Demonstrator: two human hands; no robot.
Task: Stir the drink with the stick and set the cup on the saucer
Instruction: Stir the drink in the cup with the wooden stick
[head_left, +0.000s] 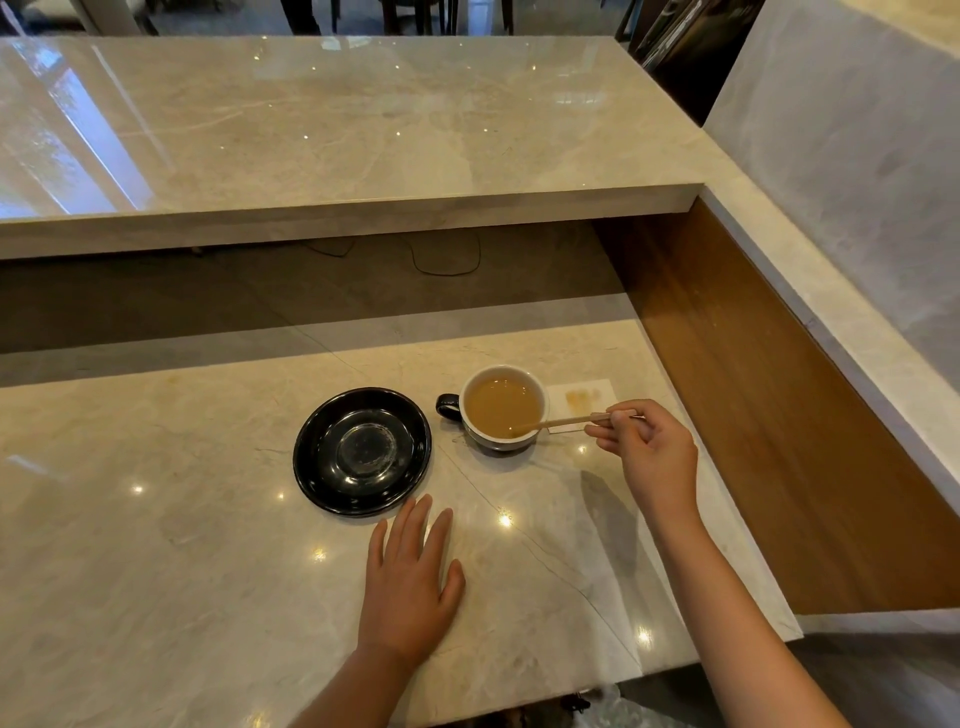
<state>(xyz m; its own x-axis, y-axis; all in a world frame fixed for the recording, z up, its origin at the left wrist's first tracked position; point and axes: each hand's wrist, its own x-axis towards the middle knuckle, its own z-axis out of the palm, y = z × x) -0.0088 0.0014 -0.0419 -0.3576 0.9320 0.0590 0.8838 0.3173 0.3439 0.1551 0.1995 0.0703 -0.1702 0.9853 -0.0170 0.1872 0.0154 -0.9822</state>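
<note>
A cup (503, 405) with a white inside, dark outside and a dark handle pointing left stands on the marble counter, filled with light brown drink. My right hand (647, 449) pinches a thin wooden stick (558, 422) whose tip dips into the drink at the cup's near right side. An empty black saucer (362, 451) lies just left of the cup, apart from it. My left hand (410, 577) rests flat on the counter below the saucer, fingers apart, holding nothing.
A white napkin (584, 397) with a brown stain lies right of the cup, partly behind my right hand. A raised marble ledge (337, 208) runs across the back; a wooden side panel (769, 415) closes the right. The counter's front edge (571, 691) is near.
</note>
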